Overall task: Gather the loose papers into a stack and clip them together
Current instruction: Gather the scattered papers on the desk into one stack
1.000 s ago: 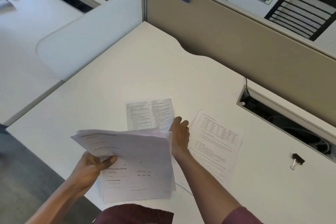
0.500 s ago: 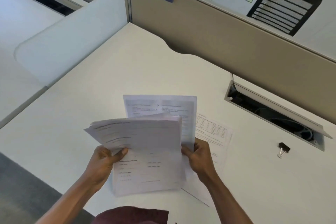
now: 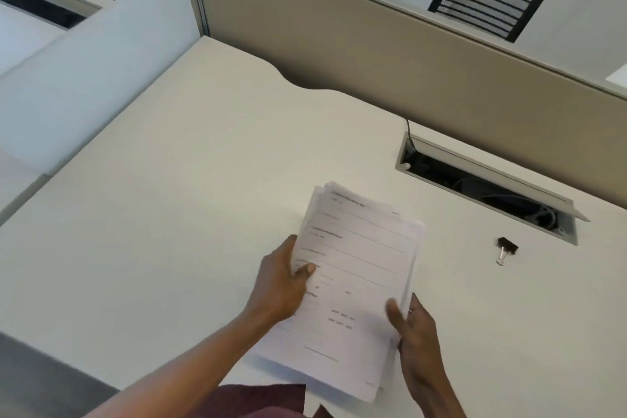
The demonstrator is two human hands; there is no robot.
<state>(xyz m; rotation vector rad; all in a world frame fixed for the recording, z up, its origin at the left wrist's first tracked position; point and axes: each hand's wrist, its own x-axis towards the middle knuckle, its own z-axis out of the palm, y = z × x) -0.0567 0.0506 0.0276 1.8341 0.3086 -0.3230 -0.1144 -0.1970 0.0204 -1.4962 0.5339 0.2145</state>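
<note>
A stack of white printed papers (image 3: 356, 268) is held above the white desk (image 3: 169, 214), tilted with its far end toward the back. My left hand (image 3: 285, 282) grips its left edge with the thumb on the top sheet. My right hand (image 3: 415, 332) grips its lower right edge, thumb on top. The sheets' edges are slightly uneven at the far end. A black binder clip (image 3: 506, 248) with silver handles lies on the desk to the right of the stack, apart from both hands. No loose sheet shows on the desk.
An open cable slot (image 3: 488, 187) with wires is sunk into the desk behind the clip. A beige partition (image 3: 407, 54) runs along the back and a white divider (image 3: 88, 71) along the left. The desk's front edge is close to my body.
The sheets that lay on the desk are now in the stack. My right hand has taken hold of the stack's right edge, and the stack has swung right and turned lengthwise.
</note>
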